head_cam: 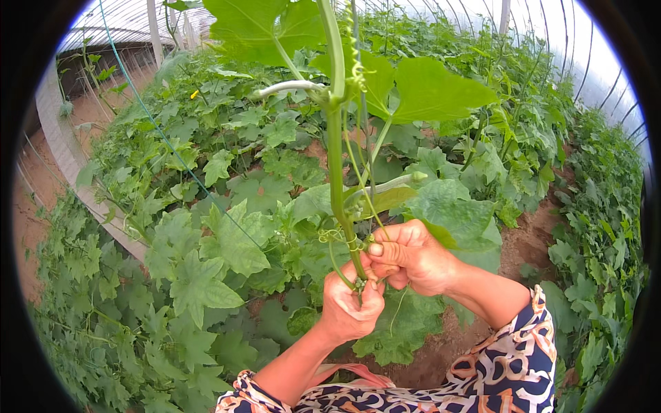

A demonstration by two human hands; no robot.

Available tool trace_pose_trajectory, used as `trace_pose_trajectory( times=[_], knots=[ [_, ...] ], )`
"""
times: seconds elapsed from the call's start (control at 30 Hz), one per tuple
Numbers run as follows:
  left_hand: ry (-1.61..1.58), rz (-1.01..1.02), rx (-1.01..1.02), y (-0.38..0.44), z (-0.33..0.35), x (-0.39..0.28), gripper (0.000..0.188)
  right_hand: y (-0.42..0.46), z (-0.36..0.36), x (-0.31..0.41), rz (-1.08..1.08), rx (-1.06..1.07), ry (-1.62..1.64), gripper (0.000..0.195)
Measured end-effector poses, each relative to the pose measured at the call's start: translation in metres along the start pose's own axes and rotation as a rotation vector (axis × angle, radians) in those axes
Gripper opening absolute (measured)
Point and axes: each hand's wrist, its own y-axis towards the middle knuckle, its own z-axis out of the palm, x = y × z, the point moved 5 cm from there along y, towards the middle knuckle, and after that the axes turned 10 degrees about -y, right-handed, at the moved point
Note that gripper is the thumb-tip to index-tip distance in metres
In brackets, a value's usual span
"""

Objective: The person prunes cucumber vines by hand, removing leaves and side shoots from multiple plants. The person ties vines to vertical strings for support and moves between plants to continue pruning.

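A thick green vine stem (335, 160) with broad lobed leaves (439, 93), curly tendrils and a few slender young gourds (384, 187) stands upright before me. My left hand (351, 304) is closed around the lower stem, thumb and fingers at a small bud cluster. Just above and to its right, my right hand (410, 258) pinches a thin green tendril or stalk against the stem between thumb and forefinger. The two hands touch or nearly touch. A thin support string (367, 129) runs down beside the stem; its lower end is hidden near my right hand.
Dense leafy vines (206, 289) surround me inside a plastic-covered greenhouse with curved ribs. A blue-green string (155, 121) slants down at the left, near a pale post (67, 139). Bare soil (529, 242) shows between the rows at the right. A concrete-coloured upright (154, 31) stands farther back.
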Motion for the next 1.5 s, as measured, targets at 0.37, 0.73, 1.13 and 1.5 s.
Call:
trace_pose_trajectory(
  times=[0.37, 0.73, 1.13, 1.5],
  knots=[
    [-0.083, -0.022, 0.089, 0.006, 0.004, -0.010, 0.012, -0.004, -0.004, 0.002, 0.067, 0.011, -0.061, 0.024],
    [-0.279, -0.234, -0.075, 0.017, -0.022, 0.007, 0.014, -0.019, -0.014, 0.006, -0.097, -0.051, -0.338, 0.040],
    [-0.394, -0.240, -0.342, 0.028, -0.021, 0.022, 0.017, -0.023, -0.039, -0.003, -0.294, -0.480, -0.574, 0.028],
    [-0.303, -0.218, -0.335, 0.031, -0.023, 0.024, 0.017, -0.022, -0.047, 0.030, -0.339, -0.590, -0.585, 0.013]
  ],
)
